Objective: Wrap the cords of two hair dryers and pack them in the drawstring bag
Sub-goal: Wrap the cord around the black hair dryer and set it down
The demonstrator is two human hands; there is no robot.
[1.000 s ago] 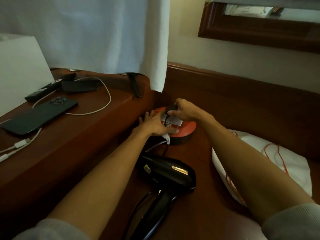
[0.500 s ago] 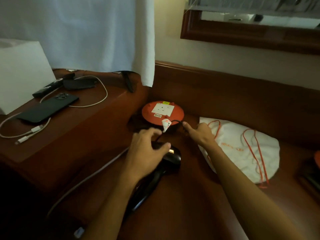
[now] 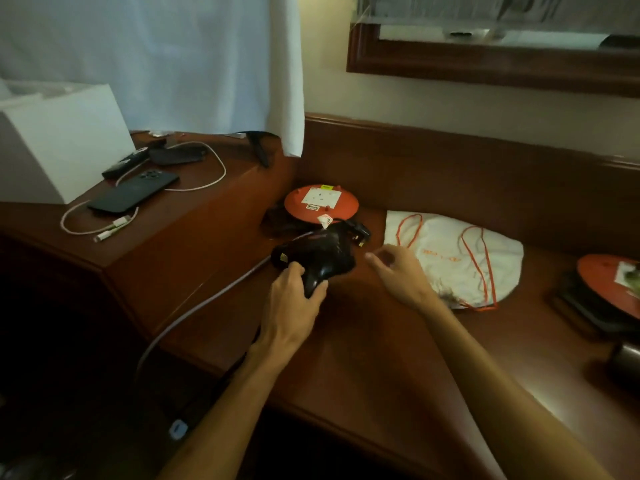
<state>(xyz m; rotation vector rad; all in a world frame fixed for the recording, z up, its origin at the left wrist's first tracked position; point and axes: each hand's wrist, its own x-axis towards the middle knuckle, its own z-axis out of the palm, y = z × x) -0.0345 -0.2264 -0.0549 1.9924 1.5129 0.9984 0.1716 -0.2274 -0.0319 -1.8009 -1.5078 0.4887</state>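
Observation:
A black hair dryer (image 3: 318,256) lies on the wooden counter (image 3: 363,358). My left hand (image 3: 294,299) is closed around its handle. The dryer's black plug (image 3: 358,232) rests beside the orange socket reel (image 3: 320,204), out of the socket. My right hand (image 3: 398,271) hovers just right of the dryer with fingers apart, holding nothing. A white drawstring bag (image 3: 453,258) with orange cords lies flat to the right of that hand. A dark rounded object (image 3: 625,358) shows at the right edge; I cannot tell what it is.
A raised wooden ledge (image 3: 207,216) at left carries a dark phone (image 3: 133,195), a white cable (image 3: 207,174), a remote and a white box (image 3: 59,143). A grey cable (image 3: 194,310) runs down off the counter. A second orange reel (image 3: 609,285) sits at the right. A white curtain (image 3: 284,74) hangs behind.
My right hand pulled the plug out of the orange reel and let it go. My left hand moved from the reel onto the dryer and gripped its handle, turning it.

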